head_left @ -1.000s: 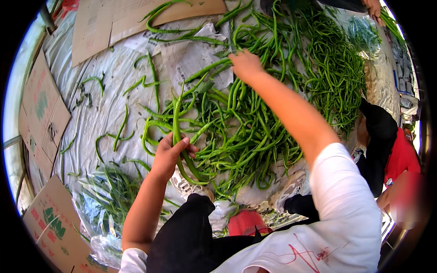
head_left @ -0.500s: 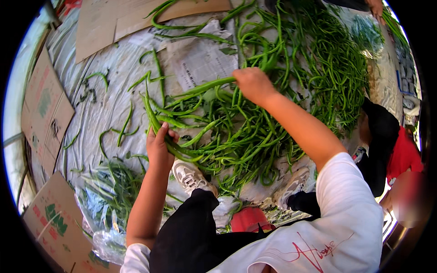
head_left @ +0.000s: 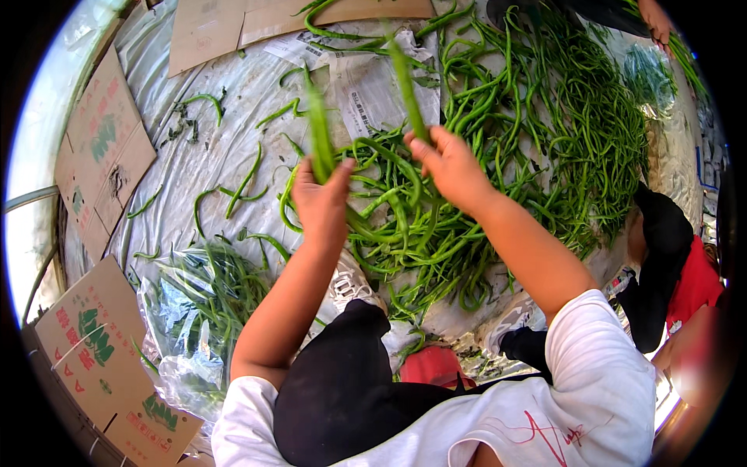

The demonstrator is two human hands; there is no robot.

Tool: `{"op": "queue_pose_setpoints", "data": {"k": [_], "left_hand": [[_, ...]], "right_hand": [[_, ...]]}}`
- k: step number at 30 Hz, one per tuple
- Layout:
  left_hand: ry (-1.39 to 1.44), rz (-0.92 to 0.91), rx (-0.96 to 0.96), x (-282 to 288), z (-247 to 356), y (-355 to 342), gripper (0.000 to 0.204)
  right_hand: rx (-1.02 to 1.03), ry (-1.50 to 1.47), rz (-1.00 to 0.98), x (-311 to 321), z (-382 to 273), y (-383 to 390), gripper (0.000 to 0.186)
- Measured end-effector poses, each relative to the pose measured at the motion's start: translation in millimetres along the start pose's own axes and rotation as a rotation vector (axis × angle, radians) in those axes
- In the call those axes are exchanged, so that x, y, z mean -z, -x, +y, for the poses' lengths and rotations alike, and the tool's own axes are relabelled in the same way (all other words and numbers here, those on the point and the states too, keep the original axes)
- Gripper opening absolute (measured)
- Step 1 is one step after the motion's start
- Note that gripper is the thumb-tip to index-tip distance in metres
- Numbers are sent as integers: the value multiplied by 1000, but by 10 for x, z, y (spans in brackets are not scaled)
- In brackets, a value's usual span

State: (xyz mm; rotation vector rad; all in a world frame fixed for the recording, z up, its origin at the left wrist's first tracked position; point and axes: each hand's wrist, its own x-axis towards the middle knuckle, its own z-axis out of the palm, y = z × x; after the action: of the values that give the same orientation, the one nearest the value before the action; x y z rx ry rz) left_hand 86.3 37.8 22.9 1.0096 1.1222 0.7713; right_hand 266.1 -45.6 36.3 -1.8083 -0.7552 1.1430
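In the head view, we see our left hand (head_left: pixel 320 198) closed around a blurred green pepper bundle (head_left: pixel 320 132) that stands up out of the fist; we cannot tell how many peppers it holds. Our right hand (head_left: pixel 455 173) pinches one long green pepper (head_left: pixel 407 86) between thumb and fingers, its blurred tip pointing away from us. Both hands are above the near edge of the loose pepper heap (head_left: pixel 436 245), which lies on a pale sheet (head_left: pixel 249 86). Printed paper (head_left: pixel 373 97) lies beyond our hands, and a clear plastic bag (head_left: pixel 183 342) of green peppers sits beside our left forearm.
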Motion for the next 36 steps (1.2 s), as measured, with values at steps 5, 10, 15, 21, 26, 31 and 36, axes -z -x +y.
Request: {"op": "queue_pose_setpoints", "data": {"k": [5, 10, 15, 21, 26, 31, 36], "left_hand": [[199, -49, -67, 145, 154, -66, 13], [305, -441, 306, -221, 183, 167, 34], [30, -407, 382, -16, -42, 194, 39], [145, -254, 431, 130, -73, 53, 24], [165, -212, 436, 127, -92, 30, 21], [234, -155, 493, 278, -79, 26, 16], [403, -306, 543, 88, -79, 90, 15]], "right_hand": [[2, -905, -186, 341, 16, -107, 25], [-117, -986, -343, -97, 26, 56, 27], [381, 194, 8, -94, 368, -167, 33], [-485, 592, 687, 1047, 1472, -1311, 61], [-522, 527, 611, 1437, 1644, -1479, 55], [31, -515, 598, 1415, 927, -685, 21], [498, -406, 379, 823, 270, 272, 12]]}}
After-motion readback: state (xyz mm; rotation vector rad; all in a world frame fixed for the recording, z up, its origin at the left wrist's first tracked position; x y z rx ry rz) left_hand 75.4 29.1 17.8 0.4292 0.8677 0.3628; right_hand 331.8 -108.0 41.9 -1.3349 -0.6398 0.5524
